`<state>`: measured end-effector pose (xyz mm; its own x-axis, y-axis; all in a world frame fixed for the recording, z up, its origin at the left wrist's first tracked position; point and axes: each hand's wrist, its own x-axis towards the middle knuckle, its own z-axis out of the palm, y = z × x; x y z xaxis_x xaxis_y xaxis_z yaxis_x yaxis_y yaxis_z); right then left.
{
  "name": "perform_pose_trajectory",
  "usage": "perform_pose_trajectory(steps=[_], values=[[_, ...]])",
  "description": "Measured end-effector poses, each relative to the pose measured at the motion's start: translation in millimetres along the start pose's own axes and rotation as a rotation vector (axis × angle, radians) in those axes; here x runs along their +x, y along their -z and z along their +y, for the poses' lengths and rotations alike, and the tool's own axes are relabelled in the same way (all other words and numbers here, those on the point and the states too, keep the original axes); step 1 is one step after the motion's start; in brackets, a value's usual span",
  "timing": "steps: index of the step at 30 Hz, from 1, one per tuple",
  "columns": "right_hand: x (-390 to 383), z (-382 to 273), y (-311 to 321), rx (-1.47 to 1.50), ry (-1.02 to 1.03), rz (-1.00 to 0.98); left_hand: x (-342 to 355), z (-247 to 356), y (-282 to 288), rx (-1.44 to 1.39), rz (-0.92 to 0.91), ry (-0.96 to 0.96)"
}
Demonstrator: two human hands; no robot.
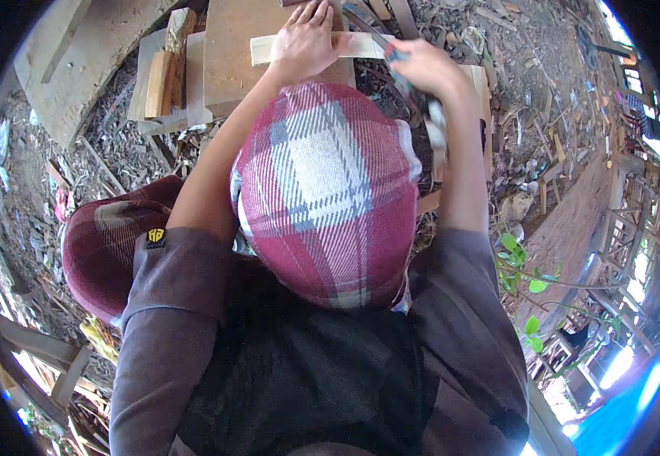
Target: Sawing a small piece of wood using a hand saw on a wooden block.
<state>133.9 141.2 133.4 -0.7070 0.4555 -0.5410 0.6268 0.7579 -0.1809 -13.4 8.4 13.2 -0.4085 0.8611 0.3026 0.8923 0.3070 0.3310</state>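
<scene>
My left hand (307, 36) lies flat, fingers spread, pressing down on a pale wooden strip (363, 45). The strip lies across a brown wooden board (231, 61) at the top of the view. My right hand (424, 67) is just right of the strip's end, closed around a blurred tool (436, 125) whose long grey part runs down along my forearm. What kind of tool it is cannot be told. A red and white plaid cloth (330, 190) over my lap hides the ground below my arms.
Short wood blocks (166, 72) lie stacked left of the board. A large plank (64, 68) lies at the upper left. Wood chips and scraps (512, 91) cover the dirt ground. A small green plant (524, 277) and wooden frames (626, 220) are at the right.
</scene>
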Motion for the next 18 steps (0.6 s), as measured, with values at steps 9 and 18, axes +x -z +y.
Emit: perform_pose_trajectory(steps=[9, 18], values=[[-7.9, 8.3, -35.1, 0.025, -0.010, 0.120, -4.4, -5.4, -2.8, 0.019, 0.022, 0.013], [-73.8, -38.0, 14.8, 0.091, -0.020, 0.017, -7.1, -13.1, -1.0, 0.057, -0.029, 0.066]])
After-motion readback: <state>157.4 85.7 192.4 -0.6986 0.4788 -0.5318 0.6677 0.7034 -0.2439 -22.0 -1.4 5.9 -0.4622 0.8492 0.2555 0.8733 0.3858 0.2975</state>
